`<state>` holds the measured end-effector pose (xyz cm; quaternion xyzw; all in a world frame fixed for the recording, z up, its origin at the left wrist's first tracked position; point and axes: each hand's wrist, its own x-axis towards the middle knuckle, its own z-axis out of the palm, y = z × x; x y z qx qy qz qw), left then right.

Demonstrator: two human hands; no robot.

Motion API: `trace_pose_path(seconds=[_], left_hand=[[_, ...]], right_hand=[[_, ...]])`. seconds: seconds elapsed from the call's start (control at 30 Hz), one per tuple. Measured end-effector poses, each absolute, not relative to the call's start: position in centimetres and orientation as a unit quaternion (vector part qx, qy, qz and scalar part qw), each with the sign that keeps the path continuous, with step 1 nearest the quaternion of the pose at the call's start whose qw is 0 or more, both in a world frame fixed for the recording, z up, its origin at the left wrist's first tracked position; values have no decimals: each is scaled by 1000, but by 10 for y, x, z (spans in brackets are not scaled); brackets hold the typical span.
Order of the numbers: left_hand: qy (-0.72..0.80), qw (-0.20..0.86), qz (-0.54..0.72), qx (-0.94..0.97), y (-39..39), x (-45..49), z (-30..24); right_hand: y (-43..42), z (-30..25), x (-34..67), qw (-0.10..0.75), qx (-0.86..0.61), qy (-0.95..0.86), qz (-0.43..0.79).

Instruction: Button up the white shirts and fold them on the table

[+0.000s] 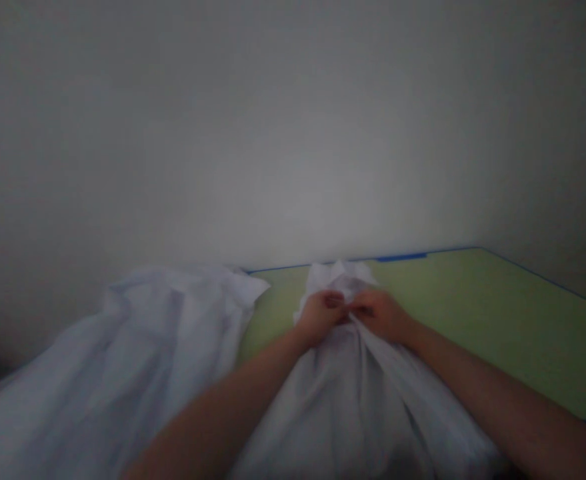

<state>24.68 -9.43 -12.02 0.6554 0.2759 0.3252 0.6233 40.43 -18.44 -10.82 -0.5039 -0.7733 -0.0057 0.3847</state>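
Note:
A white garment (340,393), which looks like a collared shirt or coat, lies lengthwise before me, its collar end (341,270) pointing toward the wall. My left hand (323,313) pinches the front of it just below the collar. Close against it, my right hand (380,313) also has its fingers closed on the cloth, and the fingertips of both hands nearly meet. From there a front edge of the fabric runs down toward me in a loose fold. Blur and dim light hide any button or other small detail between the fingers.
To the left, a second white garment (137,353) is spread in loose folds and hangs toward me. Both lie on a green table (493,320) with a blue edge. A plain grey wall (293,133) rises directly behind it.

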Motion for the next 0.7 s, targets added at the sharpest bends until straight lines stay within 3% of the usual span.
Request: trace_pose_path(seconds=[0.2, 0.7], left_hand=[[281, 584, 325, 688, -93, 248, -121], [288, 571, 343, 688, -95, 250, -123]], right_hand=[[-182, -107, 409, 408, -532, -740, 45], [-187, -102, 407, 368, -568, -736, 27]])
